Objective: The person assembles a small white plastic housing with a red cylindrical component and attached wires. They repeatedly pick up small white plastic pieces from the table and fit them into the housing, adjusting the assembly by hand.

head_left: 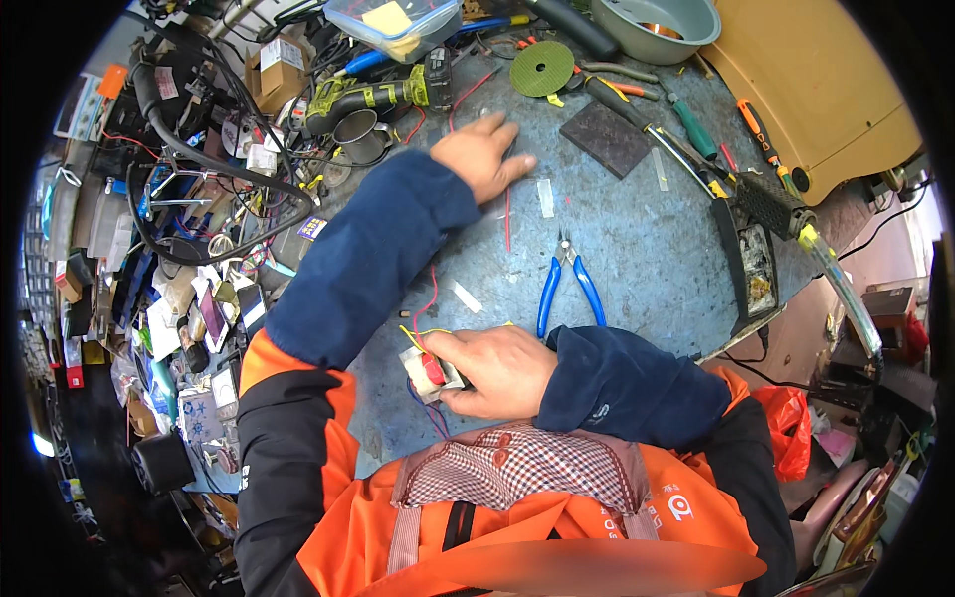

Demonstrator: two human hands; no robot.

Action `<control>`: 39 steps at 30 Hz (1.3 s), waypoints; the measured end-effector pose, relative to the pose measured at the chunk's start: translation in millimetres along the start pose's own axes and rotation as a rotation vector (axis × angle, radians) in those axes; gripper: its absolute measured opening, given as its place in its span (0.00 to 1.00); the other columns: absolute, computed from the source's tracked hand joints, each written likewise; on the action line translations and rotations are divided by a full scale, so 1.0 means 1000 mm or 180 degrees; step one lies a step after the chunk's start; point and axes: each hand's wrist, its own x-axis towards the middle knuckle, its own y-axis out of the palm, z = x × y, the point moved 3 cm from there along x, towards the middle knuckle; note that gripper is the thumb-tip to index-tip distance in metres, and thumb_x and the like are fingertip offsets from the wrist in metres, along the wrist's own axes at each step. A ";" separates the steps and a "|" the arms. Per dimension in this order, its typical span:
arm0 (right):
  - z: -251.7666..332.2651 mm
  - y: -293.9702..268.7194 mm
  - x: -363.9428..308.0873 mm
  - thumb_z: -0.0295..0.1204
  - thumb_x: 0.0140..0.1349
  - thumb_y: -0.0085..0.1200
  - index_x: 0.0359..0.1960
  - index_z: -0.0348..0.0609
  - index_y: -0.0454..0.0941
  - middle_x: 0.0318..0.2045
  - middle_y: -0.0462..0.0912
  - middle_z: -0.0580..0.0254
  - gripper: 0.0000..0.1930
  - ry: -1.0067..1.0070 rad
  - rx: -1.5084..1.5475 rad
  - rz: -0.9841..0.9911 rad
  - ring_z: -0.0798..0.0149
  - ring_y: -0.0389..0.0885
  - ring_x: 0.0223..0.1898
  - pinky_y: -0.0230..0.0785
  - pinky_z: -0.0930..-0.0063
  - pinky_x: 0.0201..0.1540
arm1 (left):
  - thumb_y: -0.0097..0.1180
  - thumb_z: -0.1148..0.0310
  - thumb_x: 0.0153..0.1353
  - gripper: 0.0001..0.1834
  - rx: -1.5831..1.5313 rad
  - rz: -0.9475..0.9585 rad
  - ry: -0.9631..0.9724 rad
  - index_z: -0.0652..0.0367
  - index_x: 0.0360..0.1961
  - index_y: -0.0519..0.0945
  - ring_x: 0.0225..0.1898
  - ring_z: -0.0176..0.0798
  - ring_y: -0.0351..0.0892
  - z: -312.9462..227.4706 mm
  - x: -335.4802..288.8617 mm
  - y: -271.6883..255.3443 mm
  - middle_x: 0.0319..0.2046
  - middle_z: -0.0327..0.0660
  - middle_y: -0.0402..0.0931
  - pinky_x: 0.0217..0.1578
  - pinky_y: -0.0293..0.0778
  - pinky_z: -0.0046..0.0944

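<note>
My right hand [502,372] is closed around a small block wound in red and pale material [426,369], perhaps a transformer, close to my body. A red wire [433,291], yellow wires and bluish-purple wires come out of it. My left hand [485,157] reaches far across the bench, palm down with its fingers stretched apart. Lengths of red wire [507,221] show on both sides of that hand; whether it touches them I cannot tell. Blue-handled pliers [567,279] lie between the hands, to the right. White strips [545,198] lie on the bench nearby.
On the blue bench [487,264], a green cordless tool [373,97] and metal cup [361,136] stand left. A green disc [542,69], dark square plate [606,137], screwdrivers [691,126] and metal bowl [662,30] lie at the back. Cables and clutter crowd the left side.
</note>
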 end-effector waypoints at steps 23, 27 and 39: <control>-0.003 0.003 0.001 0.36 0.62 0.65 0.55 0.44 0.70 0.39 0.87 0.47 0.24 -0.0200 0.0158 -0.0157 0.37 0.87 0.40 0.77 0.44 0.41 | 0.79 0.53 0.53 0.34 0.0116 0.1076 -0.0406 0.67 0.55 0.84 0.54 0.63 0.82 0.002 -0.014 -0.040 0.51 0.59 0.80 0.56 0.79 0.53; -0.004 0.004 0.000 0.36 0.62 0.66 0.56 0.44 0.70 0.39 0.87 0.47 0.24 -0.0179 0.0086 -0.0140 0.37 0.87 0.40 0.78 0.44 0.41 | 0.75 0.60 0.54 0.30 -0.0113 0.0327 -0.0138 0.65 0.54 0.80 0.54 0.62 0.82 -0.005 -0.026 -0.044 0.52 0.58 0.80 0.55 0.79 0.53; -0.007 0.006 0.004 0.39 0.60 0.67 0.55 0.46 0.72 0.34 0.86 0.43 0.24 -0.0087 0.0186 0.0012 0.35 0.86 0.39 0.77 0.43 0.40 | 0.57 0.79 0.68 0.19 -0.3484 -0.1552 -0.1029 0.65 0.60 0.75 0.50 0.43 0.88 0.023 -0.104 -0.108 0.51 0.48 0.84 0.51 0.84 0.39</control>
